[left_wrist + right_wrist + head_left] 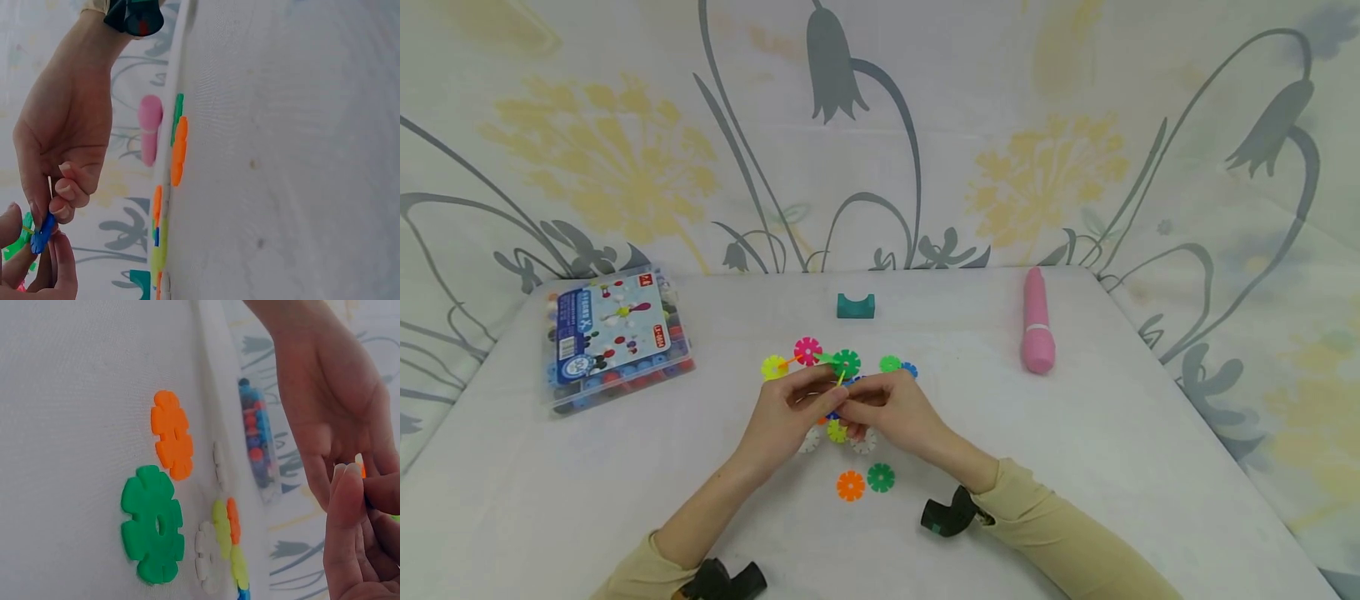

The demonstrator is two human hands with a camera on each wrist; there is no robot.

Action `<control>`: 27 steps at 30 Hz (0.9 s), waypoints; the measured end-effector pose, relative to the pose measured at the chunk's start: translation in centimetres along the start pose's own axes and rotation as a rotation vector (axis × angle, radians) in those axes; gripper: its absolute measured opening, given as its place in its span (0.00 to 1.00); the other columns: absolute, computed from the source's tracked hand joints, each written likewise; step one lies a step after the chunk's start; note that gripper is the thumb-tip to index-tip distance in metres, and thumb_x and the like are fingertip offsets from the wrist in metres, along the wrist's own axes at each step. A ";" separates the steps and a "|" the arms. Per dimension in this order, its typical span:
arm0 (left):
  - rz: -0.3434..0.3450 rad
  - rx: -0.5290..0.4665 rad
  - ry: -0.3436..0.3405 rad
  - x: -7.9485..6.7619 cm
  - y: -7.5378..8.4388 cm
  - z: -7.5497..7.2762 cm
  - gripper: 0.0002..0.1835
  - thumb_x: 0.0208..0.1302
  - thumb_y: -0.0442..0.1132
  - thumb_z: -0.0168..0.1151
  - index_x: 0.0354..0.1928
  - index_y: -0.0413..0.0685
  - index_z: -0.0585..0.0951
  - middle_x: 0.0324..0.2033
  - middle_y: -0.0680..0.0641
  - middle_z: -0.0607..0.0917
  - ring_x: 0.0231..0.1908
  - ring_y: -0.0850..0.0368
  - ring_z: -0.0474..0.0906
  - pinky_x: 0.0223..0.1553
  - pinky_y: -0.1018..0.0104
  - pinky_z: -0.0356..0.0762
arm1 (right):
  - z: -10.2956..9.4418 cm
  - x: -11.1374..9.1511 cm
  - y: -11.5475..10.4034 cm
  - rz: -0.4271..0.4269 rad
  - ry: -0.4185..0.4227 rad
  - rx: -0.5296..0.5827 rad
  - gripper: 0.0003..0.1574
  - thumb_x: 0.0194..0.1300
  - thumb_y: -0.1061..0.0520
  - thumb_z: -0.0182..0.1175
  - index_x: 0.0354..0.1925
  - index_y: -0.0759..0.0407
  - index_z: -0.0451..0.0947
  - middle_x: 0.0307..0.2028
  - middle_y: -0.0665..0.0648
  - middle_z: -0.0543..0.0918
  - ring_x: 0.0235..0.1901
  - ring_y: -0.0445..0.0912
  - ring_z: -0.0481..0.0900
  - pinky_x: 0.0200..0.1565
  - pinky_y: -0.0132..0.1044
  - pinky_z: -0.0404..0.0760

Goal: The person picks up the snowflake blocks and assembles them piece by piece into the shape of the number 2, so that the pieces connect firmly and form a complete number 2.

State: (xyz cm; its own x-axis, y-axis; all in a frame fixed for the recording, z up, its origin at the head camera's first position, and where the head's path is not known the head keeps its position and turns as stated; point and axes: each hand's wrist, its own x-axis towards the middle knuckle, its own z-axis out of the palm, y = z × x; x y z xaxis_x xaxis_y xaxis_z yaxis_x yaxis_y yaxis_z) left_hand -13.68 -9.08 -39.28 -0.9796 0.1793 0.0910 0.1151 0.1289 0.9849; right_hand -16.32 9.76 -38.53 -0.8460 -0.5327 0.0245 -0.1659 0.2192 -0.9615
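My left hand [778,421] and right hand [898,408] meet over the middle of the table. In the left wrist view, the right hand's fingertips pinch a blue notched plastic disc [42,234]. The left hand's thumb and fingers grip a yellow disc [841,377] seen edge-on, touching the blue one. Around the fingertips appear a green disc [847,362], a pink disc [807,351] and a yellow-green disc [774,367] with an orange one edge-on between. Fingers hide how these join. Nearer me lie a loose orange disc [851,486] and a green flower-shaped disc [153,525].
Beneath the hands lie white discs [864,442] and a yellow one [837,431]. A clear box of coloured balls [617,342] stands left. Behind sits a teal arched block [856,307]; a pink wand-like object [1037,325] lies right. Patterned fabric [925,125] rises behind the table.
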 end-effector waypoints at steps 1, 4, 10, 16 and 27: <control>-0.005 0.004 0.002 0.0 0.1 0.0 0.17 0.69 0.41 0.64 0.56 0.40 0.82 0.48 0.43 0.85 0.51 0.51 0.82 0.54 0.70 0.80 | 0.0 0.0 0.1 0.001 0.001 0.003 0.11 0.67 0.60 0.64 0.44 0.66 0.86 0.28 0.63 0.86 0.22 0.44 0.82 0.32 0.40 0.86; -0.019 0.014 0.010 0.0 0.2 0.0 0.18 0.70 0.43 0.63 0.56 0.41 0.82 0.51 0.43 0.85 0.53 0.50 0.82 0.55 0.68 0.79 | 0.1 0.0 0.1 0.005 0.007 0.004 0.10 0.67 0.60 0.64 0.43 0.65 0.86 0.27 0.63 0.86 0.22 0.44 0.82 0.32 0.36 0.85; -0.079 0.019 0.036 0.0 0.3 -0.1 0.21 0.72 0.47 0.60 0.58 0.41 0.81 0.55 0.44 0.84 0.59 0.49 0.80 0.58 0.66 0.78 | 0.3 -0.2 -0.4 0.005 -0.003 -0.012 0.10 0.66 0.59 0.66 0.41 0.65 0.86 0.29 0.63 0.87 0.23 0.45 0.85 0.33 0.39 0.87; -0.066 -0.001 0.020 0.0 0.3 -0.1 0.20 0.72 0.45 0.60 0.58 0.40 0.81 0.54 0.43 0.84 0.57 0.49 0.80 0.57 0.67 0.78 | 0.4 -0.3 -0.6 0.017 -0.009 0.035 0.10 0.66 0.59 0.66 0.40 0.67 0.86 0.27 0.61 0.87 0.24 0.48 0.86 0.34 0.41 0.87; 0.016 0.045 0.013 0.0 0.1 0.2 0.19 0.70 0.41 0.63 0.59 0.39 0.81 0.52 0.42 0.85 0.54 0.49 0.81 0.58 0.64 0.78 | 0.6 -0.3 -0.3 0.043 0.021 0.138 0.14 0.67 0.65 0.63 0.48 0.73 0.83 0.36 0.67 0.88 0.29 0.50 0.90 0.40 0.41 0.87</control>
State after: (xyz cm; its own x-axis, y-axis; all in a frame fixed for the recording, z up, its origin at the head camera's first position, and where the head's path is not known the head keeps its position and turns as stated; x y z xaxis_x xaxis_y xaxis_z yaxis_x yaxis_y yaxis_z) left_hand -13.59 -8.87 -39.23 -0.9796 0.1694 0.1084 0.1373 0.1696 0.9759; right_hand -15.74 9.37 -38.42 -0.8614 -0.5077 -0.0132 -0.0595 0.1266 -0.9902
